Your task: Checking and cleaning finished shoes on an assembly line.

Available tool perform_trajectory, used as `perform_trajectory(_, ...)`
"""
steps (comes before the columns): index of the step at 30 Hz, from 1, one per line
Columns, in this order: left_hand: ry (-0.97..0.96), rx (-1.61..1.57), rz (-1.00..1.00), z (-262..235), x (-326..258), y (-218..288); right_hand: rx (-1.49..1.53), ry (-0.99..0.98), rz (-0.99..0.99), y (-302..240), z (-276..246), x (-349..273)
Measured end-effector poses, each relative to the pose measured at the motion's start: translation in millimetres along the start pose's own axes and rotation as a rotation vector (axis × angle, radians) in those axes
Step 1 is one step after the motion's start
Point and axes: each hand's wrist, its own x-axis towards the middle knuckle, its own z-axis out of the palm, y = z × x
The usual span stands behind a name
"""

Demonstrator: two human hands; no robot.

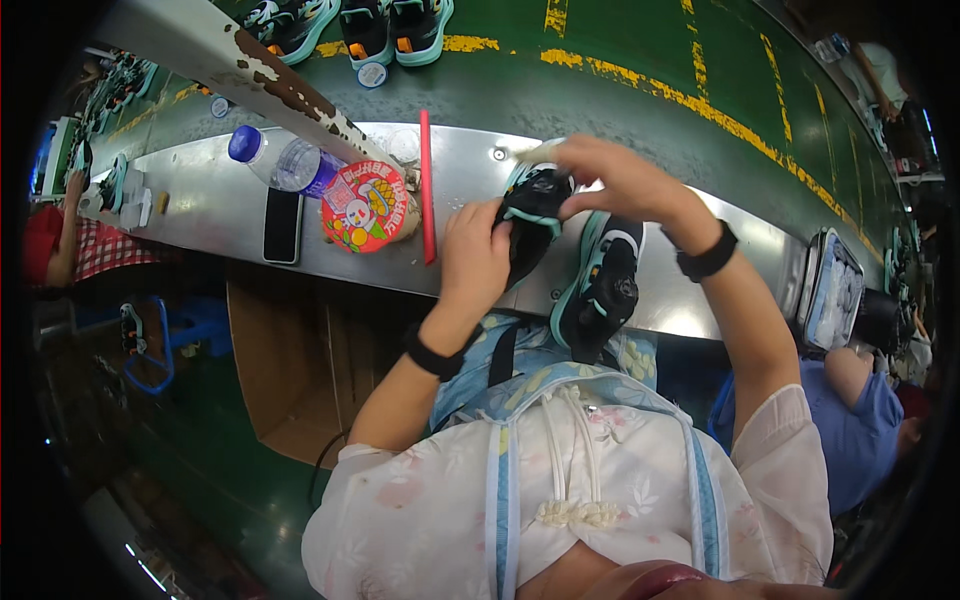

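A black sneaker with mint trim [532,225] is tilted on the metal bench, its opening toward me. My left hand [474,255] is closed round its left side. Over the toe end, my right hand [622,182] is bent, its thumb against the upper. Blur hides its fingertips and a pale shape beside them, so I cannot make out what they pinch. Just right of this shoe, a second matching sneaker [602,285] rests on the bench with one end over the near edge, untouched.
Left on the metal bench [680,308] are a red strip [427,190], a red-lidded cup [368,207], a capped bottle [285,160] and a phone [282,225]. A chipped post [240,75] rises there. More sneakers [392,30] stand beyond; a cardboard box [290,370] sits below. Another person [850,420] is at right.
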Motion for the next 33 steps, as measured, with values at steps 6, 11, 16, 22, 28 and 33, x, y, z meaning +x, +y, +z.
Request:
perform_trajectory(6, 0.085, -0.199, -0.131, 1, 2, -6, -0.27, -0.112, -0.064, -30, 25, -5)
perform_trajectory(11, 0.046, -0.265, -0.246, -1, 6, 6, -0.356, -0.065, -0.045, -24, 25, -4)
perform_trajectory(16, -0.352, -0.585, -0.556, -53, 16, 28, -0.266, -0.011, -0.025, -19, 26, -8)
perform_trajectory(22, -0.714, -0.803, -0.776, -36, 21, 25, 0.021, 0.018, 0.072, -19, 19, -16)
perform_trajectory(28, -0.802, -0.769, -0.806, -37, 33, 21, -0.294, 0.264, 0.067, -24, 43, -22)
perform_trajectory(33, -0.929, -0.552, -0.704, -39, 40, 17, -0.064, 0.286, 0.061, -32, 46, -19)
